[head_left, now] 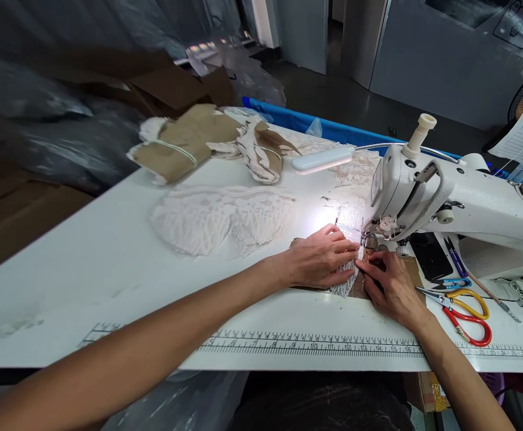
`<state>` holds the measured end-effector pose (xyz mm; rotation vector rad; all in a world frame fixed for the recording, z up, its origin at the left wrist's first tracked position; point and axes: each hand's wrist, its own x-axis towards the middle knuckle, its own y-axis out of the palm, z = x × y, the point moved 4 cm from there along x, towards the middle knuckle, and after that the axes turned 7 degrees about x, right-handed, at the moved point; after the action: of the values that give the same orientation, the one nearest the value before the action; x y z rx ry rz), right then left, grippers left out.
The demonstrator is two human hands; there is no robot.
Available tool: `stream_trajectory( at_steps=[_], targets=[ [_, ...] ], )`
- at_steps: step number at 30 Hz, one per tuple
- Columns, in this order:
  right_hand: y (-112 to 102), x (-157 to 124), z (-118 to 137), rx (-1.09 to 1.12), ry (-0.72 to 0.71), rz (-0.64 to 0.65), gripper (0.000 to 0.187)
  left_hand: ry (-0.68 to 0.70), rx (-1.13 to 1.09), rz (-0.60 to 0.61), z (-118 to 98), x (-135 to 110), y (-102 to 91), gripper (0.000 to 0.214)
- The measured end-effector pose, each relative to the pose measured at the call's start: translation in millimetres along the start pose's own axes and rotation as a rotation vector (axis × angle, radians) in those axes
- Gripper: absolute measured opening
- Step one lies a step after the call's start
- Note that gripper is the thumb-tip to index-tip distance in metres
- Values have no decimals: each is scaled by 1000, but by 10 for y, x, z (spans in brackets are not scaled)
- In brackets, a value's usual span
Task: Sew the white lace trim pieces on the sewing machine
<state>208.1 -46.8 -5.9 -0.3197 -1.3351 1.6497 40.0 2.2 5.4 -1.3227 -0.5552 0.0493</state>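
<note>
A strip of white lace fabric (347, 219) lies under the needle end of a white sewing machine (472, 188), lit by a bright spot. My left hand (319, 258) rests flat on the lace, fingers stretched towards the needle. Just right of it, my right hand (392, 286) pinches the lace's edge between thumb and forefinger, close in front of the presser foot (369, 242). The needle tip is too small to make out. Left of my hands, more white lace pieces (220, 220) lie spread on the table.
Yellow-and-red-handled scissors (470, 308), blue thread snips (452, 284) and a black phone (431, 256) lie right of my right hand. Tied brown-paper bundles (189, 143) sit at the back. A white lamp (323, 160) overhangs the table. A printed ruler (306, 343) runs along the front edge.
</note>
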Motion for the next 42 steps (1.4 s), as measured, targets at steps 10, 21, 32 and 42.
stream_trajectory(
  at_steps=[10, 21, 32, 42],
  targets=[
    [53, 11, 4, -4, 52, -21, 36, -56, 39, 129, 12, 20, -20, 32],
    [85, 109, 4, -117, 110, 19, 41, -138, 118, 36, 33, 75, 16, 33],
    [-121, -18, -151, 149, 217, -97, 29, -288, 125, -181, 137, 86, -69, 22],
    [-589, -281, 226, 417, 188, -31, 39, -212, 111, 112, 725, 208, 160, 31]
  ],
)
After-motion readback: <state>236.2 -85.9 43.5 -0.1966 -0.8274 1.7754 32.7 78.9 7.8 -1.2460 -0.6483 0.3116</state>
